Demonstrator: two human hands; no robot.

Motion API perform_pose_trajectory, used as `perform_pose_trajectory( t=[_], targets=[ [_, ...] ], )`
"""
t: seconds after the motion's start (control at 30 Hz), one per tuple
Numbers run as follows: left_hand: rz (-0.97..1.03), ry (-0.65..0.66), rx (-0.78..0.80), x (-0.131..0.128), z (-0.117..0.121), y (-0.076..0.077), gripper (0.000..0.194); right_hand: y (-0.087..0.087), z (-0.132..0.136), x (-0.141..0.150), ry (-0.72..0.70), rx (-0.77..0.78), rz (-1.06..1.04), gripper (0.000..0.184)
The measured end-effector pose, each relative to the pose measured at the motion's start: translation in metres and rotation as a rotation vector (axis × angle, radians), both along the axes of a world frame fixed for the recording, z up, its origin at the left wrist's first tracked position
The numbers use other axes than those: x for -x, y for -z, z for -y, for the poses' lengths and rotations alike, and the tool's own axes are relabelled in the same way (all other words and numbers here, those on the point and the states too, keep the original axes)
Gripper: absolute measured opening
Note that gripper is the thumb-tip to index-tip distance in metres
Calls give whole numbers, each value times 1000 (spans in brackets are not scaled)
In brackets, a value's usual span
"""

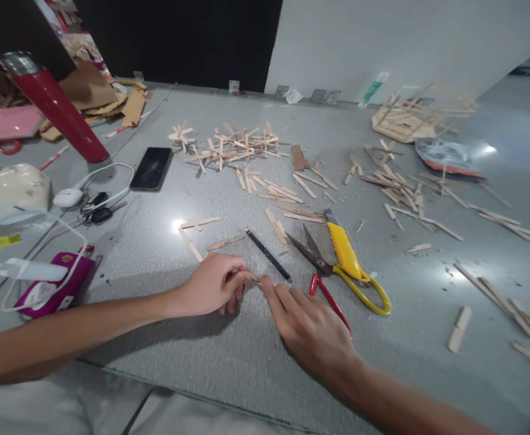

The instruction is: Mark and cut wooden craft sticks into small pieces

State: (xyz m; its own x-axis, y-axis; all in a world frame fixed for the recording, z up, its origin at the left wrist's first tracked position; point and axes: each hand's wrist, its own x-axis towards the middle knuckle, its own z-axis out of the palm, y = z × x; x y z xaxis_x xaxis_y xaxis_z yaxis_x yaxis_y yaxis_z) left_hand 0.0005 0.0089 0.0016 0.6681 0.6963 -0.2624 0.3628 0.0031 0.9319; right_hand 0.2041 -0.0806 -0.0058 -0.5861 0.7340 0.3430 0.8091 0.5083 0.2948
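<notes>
In front of me, my left hand (210,284) is closed in a pinch on a small wooden stick piece (256,280). My right hand (307,320) faces it, palm down, its fingertips closed at the other end of this piece. Most of the piece is hidden by my fingers. A black pen (268,255) lies just beyond both hands. Red-handled pliers (330,299) lie partly under my right hand. Beside them are scissors (359,290) with yellow handles and a yellow cutter (344,248). Several craft sticks (190,243) lie beyond my left hand.
A pile of joined craft sticks (242,145) and loose sticks (398,187) spread over the table (156,344). To the left are a phone (152,168), a red bottle (58,112), keys (101,208) and a purple box (58,284). A stick frame (405,124) stands back right.
</notes>
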Motion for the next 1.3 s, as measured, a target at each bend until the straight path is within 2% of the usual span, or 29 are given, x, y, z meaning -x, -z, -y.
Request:
perform_pose_trajectory(
  t=[0.43,0.83,1.07,1.3],
  targets=[
    [-22,-44,50,-2,1,-4,41,0,4,-5,16,-18,-51,32],
    [-29,-34,30,-1,1,-3,37,1,2,-3,29,-5,-4,38],
    [-43,-36,36,-1,1,-3,36,1,4,-7,5,17,-84,35],
    [-35,-40,51,-1,1,-5,36,0,2,-5,7,6,-99,39]
  ],
)
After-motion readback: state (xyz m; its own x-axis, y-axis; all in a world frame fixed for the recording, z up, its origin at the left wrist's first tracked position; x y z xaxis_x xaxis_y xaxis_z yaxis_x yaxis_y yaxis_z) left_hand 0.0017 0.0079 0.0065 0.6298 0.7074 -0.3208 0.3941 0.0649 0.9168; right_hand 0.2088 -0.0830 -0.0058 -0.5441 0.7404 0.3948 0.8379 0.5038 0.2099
